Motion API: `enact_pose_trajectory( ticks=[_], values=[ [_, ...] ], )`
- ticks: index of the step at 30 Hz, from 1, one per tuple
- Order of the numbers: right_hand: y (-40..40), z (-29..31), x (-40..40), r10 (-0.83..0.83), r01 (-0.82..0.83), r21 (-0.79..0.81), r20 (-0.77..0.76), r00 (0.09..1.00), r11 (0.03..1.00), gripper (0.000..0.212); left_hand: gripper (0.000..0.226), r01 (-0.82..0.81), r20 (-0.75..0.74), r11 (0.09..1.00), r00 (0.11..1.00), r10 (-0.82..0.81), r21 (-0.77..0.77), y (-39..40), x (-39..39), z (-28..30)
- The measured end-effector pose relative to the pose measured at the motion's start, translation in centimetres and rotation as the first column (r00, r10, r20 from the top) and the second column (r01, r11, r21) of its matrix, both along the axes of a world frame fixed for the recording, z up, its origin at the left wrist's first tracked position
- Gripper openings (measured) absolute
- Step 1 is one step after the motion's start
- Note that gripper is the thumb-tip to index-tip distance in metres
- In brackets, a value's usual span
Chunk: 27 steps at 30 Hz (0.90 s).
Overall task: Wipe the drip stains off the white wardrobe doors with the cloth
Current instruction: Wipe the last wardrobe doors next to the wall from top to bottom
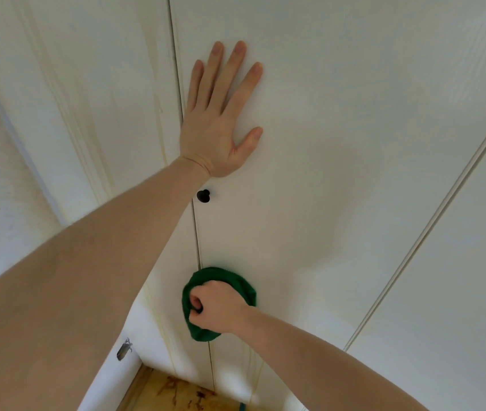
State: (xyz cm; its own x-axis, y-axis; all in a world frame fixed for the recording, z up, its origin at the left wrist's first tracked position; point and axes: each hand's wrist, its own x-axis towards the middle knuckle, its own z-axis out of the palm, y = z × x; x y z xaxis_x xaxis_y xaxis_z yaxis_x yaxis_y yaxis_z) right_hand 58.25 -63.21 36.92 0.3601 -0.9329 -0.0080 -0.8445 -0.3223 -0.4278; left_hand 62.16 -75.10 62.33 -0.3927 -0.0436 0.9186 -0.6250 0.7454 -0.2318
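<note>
The right hand (216,305) is curling its fingers tight around a bunched green cloth (221,301) and pushing it against the white wardrobe door (339,173), low down by the gap between the doors. The left hand (221,114) is lying flat on the same door, fingers straight and spread, just above a small round black knob (203,196). Yellow drip stains (87,129) are running down the white door on the left (102,69).

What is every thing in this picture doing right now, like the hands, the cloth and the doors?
Left hand: flat on the right door, fingers straight.
Right hand: gripping the cloth, pressing it on the door.
Cloth: green, bunched up.
Left door: closed, yellowish drip stains.
Right door: closed, mostly clean higher up.
Knob: black, untouched.
</note>
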Motion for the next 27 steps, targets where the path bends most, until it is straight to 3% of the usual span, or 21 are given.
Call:
enact_pose_trajectory(
  ticks=[6, 11, 13, 15, 22, 27],
  values=[
    [-2.0, -1.0, -1.3, -0.026, 0.031, 0.113, -0.050, 0.998, 0.993, 0.019, 0.072, 0.006, -0.003, 1.000, 1.000, -0.006, 0.005, -0.2, 0.0, 0.0],
    [0.4, -3.1, -5.0, -0.052, 0.080, 0.203, -0.142, 0.989, 0.976, 0.011, 0.072, 0.000, 0.003, 1.000, 1.000, 0.000, 0.013, -0.2, 0.0, 0.0],
    [1.9, -4.1, -7.1, -0.077, 0.122, 0.235, -0.192, 0.978, 0.964, 0.017, 0.072, -0.002, 0.006, 1.000, 1.000, 0.002, 0.013, -0.1, 0.1, -0.1],
    [3.7, -4.6, -9.5, -0.114, 0.176, 0.253, -0.242, 0.964, 0.951, 0.026, 0.071, -0.010, 0.012, 1.000, 1.000, 0.010, 0.009, -0.1, 0.1, 0.0],
    [11.0, -6.4, -17.4, -0.338, 0.446, 0.263, -0.367, 0.867, 0.856, 0.028, 0.070, -0.040, 0.053, 0.999, 0.998, 0.039, 0.033, 0.5, 0.3, -0.1],
    [13.8, -5.3, -20.1, -0.461, 0.546, 0.214, -0.345, 0.818, 0.810, 0.030, 0.070, -0.033, 0.067, 0.994, 0.997, 0.026, 0.107, 2.4, 0.7, 0.1]
  ],
)
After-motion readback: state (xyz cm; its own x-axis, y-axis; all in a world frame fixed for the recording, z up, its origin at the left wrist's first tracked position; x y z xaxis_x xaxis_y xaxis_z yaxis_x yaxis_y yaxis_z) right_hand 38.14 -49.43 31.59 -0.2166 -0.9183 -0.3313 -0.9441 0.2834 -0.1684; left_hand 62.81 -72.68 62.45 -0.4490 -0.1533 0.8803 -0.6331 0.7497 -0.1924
